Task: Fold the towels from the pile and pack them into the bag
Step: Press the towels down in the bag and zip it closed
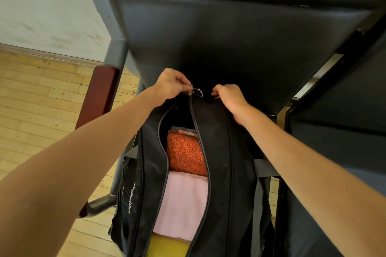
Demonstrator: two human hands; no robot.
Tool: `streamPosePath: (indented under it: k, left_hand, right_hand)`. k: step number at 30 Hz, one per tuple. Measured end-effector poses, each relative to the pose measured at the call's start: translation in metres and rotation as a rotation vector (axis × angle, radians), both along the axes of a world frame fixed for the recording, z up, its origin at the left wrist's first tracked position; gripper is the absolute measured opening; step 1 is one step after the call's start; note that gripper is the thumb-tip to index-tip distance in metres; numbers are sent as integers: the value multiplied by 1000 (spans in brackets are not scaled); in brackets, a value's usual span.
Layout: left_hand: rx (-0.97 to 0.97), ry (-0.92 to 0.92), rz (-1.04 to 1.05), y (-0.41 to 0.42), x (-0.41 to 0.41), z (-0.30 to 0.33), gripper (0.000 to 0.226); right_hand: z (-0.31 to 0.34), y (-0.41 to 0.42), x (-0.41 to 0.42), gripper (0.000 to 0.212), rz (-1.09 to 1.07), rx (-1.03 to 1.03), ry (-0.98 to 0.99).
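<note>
Head view looks down on a black bag (217,152) lying lengthwise on a black chair (240,33), its far end toward the chair back. Its top zipper (193,119) is open along nearly the whole length, the two edges meeting only at the far end. Inside, three folded towels lie in a row: an orange towel (186,152) farthest in, a pink towel (183,204) next to it and touching it, and a yellow towel (169,244) at the near end, partly cut off by the frame edge. A further striped edge of cloth shows just beyond the orange one, too hidden to identify.

Left hand (171,87) is at the far end of the bag, its fingertips pinched together on the zipper pull, just beside a metal ring (197,92) fixed there. Right hand (229,98) is on the other side of the ring, fingers curled and gripping the bag's fabric at its far right edge. Both forearms reach out over the bag's sides.

White script lettering (126,197) runs along the bag's left side panel. A grey strap (264,168) lies across the right side. Wooden floor (41,100) shows to the left, and a reddish armrest (100,92) stands beside the chair.
</note>
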State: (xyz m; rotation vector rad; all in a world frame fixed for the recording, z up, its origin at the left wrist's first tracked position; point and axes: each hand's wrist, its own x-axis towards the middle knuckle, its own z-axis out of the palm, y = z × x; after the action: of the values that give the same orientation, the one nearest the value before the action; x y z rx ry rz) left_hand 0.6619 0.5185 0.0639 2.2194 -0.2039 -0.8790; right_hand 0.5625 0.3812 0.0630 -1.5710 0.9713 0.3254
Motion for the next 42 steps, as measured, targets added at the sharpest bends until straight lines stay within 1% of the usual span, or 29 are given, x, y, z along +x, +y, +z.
streamPosePath:
  k: [2,3,5,7,9,10,12,13,15,17,18,21,23,27,31,33,34,37,38,39,40,42]
  left_hand:
    - [-38,-12,-9,2,-2,0,19]
    - [-55,-21,-5,2,-3,0,21]
    - [-77,-54,3,4,-5,1,23]
    - [-95,-83,13,7,-5,2,23]
    - [-99,-107,16,9,-6,1,20]
    - [-97,-127,18,10,-7,0,16]
    - [-94,-203,15,10,-12,-1,8]
    - [-104,-245,24,9,-16,-1,8]
    - [-147,-315,74,7,-24,3,18]
    - [-195,-367,129,6,-32,6,24]
    - [-208,-390,140,6,-37,8,21]
    - [-235,-428,154,13,-53,16,9]
    - [-256,-449,150,22,-65,22,7]
    - [-270,-473,47,38,-96,35,5]
    - [-242,-401,-36,65,-136,46,6]
    - [-229,-365,-45,81,-153,51,6]
    - [-229,-361,-15,86,-159,53,7]
    - [-212,-352,159,92,-163,54,7]
    - [-202,-349,199,91,-162,53,7]
    - [-195,-349,227,89,-162,53,8]
    - [-191,-354,245,86,-163,52,12]
    - [-172,-392,260,82,-167,51,15]
  right_hand:
    - [-9,-5,11,14,33,30,17]
    - [-10,-5,15,17,46,51,26]
    - [-13,-5,24,21,72,104,33]
    - [-16,-1,30,21,99,129,35]
    - [-21,6,37,11,87,137,46]
    - [-23,9,42,3,74,122,65]
    - [-30,13,49,17,40,58,132]
    - [-32,14,51,17,11,33,147]
    - [-36,15,52,5,-79,-21,123]
    - [-42,18,52,14,-164,-78,76]
    - [-45,19,53,19,-186,-105,67]
    - [-47,24,56,22,-211,-147,43]
    - [-48,25,57,23,-208,-168,42]
    - [-49,23,53,22,-191,-207,54]
    - [-45,16,44,20,-148,-231,82]
    - [-41,16,40,18,-120,-230,97]
    - [-40,16,38,16,-103,-227,104]
    - [-23,21,29,14,-92,-173,68]
    - [-14,24,22,11,-58,-195,42]
    - [-4,29,12,13,9,-255,8]
    - [6,34,0,16,99,-333,-40]
    - [21,47,-35,31,240,-502,-185]
